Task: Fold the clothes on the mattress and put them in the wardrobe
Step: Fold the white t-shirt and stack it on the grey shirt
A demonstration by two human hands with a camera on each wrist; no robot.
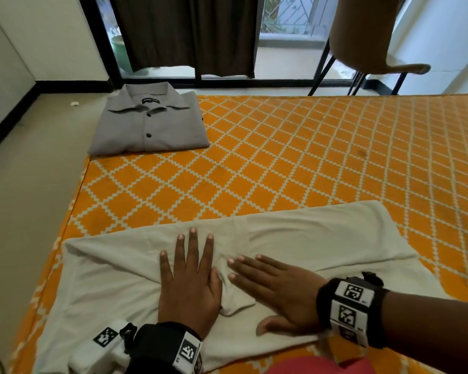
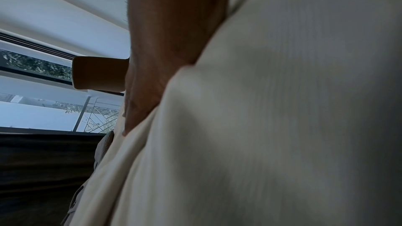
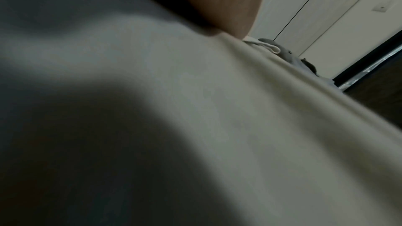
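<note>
A white T-shirt lies spread across the near part of the orange patterned mattress, its sleeves folded inward. My left hand lies flat on the shirt's middle, fingers straight and spread. Beside it my right hand presses flat on the folded sleeve, fingers pointing left. A folded grey button shirt sits at the mattress's far left corner. Both wrist views show mostly white cloth close up under the palm.
Bare floor runs along the mattress's left side. A tan chair stands beyond the far edge, by a glass door with a dark curtain. White cupboard doors show in the right wrist view.
</note>
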